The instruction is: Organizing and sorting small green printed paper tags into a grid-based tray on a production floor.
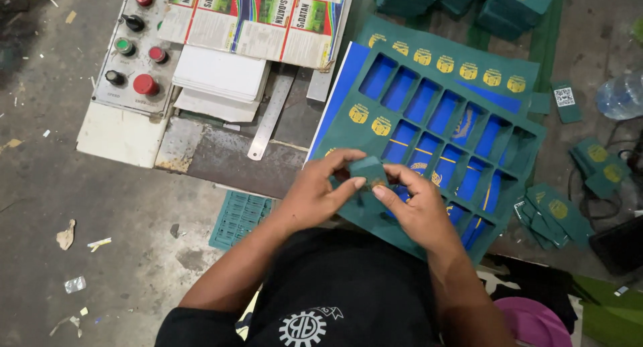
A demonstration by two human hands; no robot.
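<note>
A large dark green die-cut card sheet [509, 149] with gold emblems and several rectangular cut-out windows lies on blue sheets in front of me. My left hand [315, 193] and my right hand [418, 206] meet over its near edge. Together they pinch a small green card piece [368, 169], thumbs and forefingers closed on it. The sheet's near left part is hidden under my hands.
A control panel [134, 49] with red, green and black knobs sits at the far left. White card stacks [218, 76], printed sheets [258, 15] and a metal ruler [271, 112] lie beside it. Loose green cards [552, 213] lie to the right, a plastic bottle [619, 96] beyond.
</note>
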